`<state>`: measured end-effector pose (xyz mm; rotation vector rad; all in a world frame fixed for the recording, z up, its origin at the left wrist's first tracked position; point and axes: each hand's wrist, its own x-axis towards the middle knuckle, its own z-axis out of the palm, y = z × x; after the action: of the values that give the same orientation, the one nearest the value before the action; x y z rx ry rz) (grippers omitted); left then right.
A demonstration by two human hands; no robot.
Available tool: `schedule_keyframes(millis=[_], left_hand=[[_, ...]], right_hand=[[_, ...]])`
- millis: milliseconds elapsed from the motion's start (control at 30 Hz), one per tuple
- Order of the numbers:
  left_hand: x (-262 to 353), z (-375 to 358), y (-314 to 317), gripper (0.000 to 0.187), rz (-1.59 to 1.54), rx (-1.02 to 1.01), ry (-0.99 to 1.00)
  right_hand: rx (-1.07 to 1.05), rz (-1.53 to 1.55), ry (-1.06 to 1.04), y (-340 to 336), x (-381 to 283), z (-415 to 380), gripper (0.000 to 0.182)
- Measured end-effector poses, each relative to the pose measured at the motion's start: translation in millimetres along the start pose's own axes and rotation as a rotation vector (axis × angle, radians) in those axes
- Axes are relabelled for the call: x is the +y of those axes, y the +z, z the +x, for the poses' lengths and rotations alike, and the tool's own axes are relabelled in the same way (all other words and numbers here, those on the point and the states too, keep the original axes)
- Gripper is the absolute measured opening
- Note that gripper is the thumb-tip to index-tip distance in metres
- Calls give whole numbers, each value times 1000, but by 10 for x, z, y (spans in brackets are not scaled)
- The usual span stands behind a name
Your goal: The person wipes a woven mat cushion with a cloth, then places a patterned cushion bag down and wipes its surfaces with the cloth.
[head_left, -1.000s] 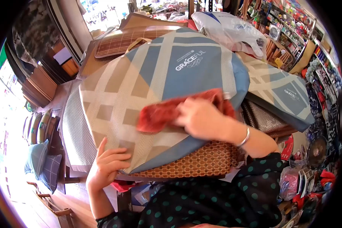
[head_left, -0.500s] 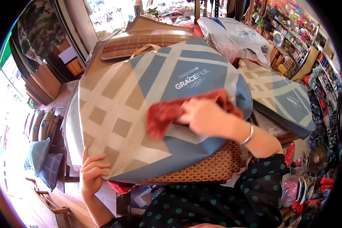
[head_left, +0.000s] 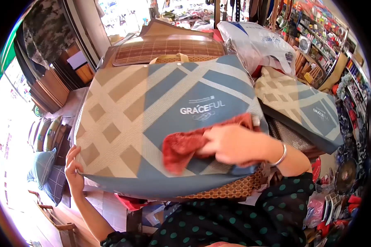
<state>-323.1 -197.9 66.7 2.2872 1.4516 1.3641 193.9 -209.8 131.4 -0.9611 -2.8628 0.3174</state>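
A large bag (head_left: 115,94) in beige and blue, printed "GRACEFUL", lies across a stack of woven mats (head_left: 231,186), its tan handle (head_left: 170,59) at the far edge. My right hand (head_left: 235,144), with a silver bracelet at the wrist, is closed on a red cloth (head_left: 179,150) that rests on the bag's blue part below the lettering. At the bag's near left corner my left hand (head_left: 73,166) grips the edge, its fingers on top.
On the right lies a second, similar bag (head_left: 317,111). A white plastic bag (head_left: 259,41) sits behind it. Cushions (head_left: 43,164) are stacked at the left, above a wooden frame (head_left: 57,220). Crowded shelves (head_left: 317,45) line the right side.
The bag has turned, its near left corner shifting left and up with my left hand. My right hand and the red cloth have moved slightly down and to the right.
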Motion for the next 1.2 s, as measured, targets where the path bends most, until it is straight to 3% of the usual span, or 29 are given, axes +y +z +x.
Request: schedule_keyframes(millis=[33, 67, 133, 200, 233, 267, 333, 400, 433, 467, 500, 600, 667, 733, 833, 967, 1067, 1200], left_hand=[[-123, 8, -13, 19, 27, 30, -74], [-254, 18, -40, 19, 54, 63, -150], [-484, 77, -108, 15, 27, 60, -182], [-511, 205, -109, 12, 317, -41, -205], [-483, 227, -119, 17, 632, -128, -100], [-225, 303, -60, 17, 630, -120, -103], [541, 423, 182, 29, 755, -48, 100], [1101, 295, 550, 30, 104, -202, 210], [1442, 296, 696, 51, -138, -491, 344], [1802, 307, 753, 71, -141, -762, 423], [1969, 235, 837, 76, -173, -903, 471], [1779, 180, 1028, 83, -181, -1050, 503], [1755, 169, 996, 85, -165, -1077, 489], [1756, 165, 983, 88, -186, -1069, 475], [1725, 158, 1012, 88, -228, -1063, 473], [1703, 184, 1049, 87, -267, -1079, 445], [1680, 172, 1074, 87, -338, -1099, 432], [1711, 173, 1050, 87, -297, -1071, 424]], right_hand=[[-62, -57, 152, -91, 103, 2, 34], [107, -105, 161, -72, 304, -33, 32], [204, -264, 370, -110, 645, -87, 29], [185, -306, 454, -149, 706, -64, 27], [135, -296, 418, -126, 632, -53, 27], [80, -283, 382, -99, 426, -19, 26], [82, -208, 113, 35, 116, 24, 29], [113, -133, -67, 125, -195, 107, 34], [124, -237, -87, 247, -273, 145, 31], [136, -344, -109, 336, -304, 166, 29], [155, -365, -102, 294, -273, 184, 26], [237, -361, 58, 230, 287, 239, 22], [293, -370, 372, 103, 729, 251, 22], [399, -497, 499, 68, 1275, 161, 24], [322, -478, 550, -18, 1173, 194, 25], [209, -423, -51, 278, 293, 392, 27], [198, -119, -180, 334, 218, 502, 35], [216, -139, 393, -21, 1031, 605, 36]])
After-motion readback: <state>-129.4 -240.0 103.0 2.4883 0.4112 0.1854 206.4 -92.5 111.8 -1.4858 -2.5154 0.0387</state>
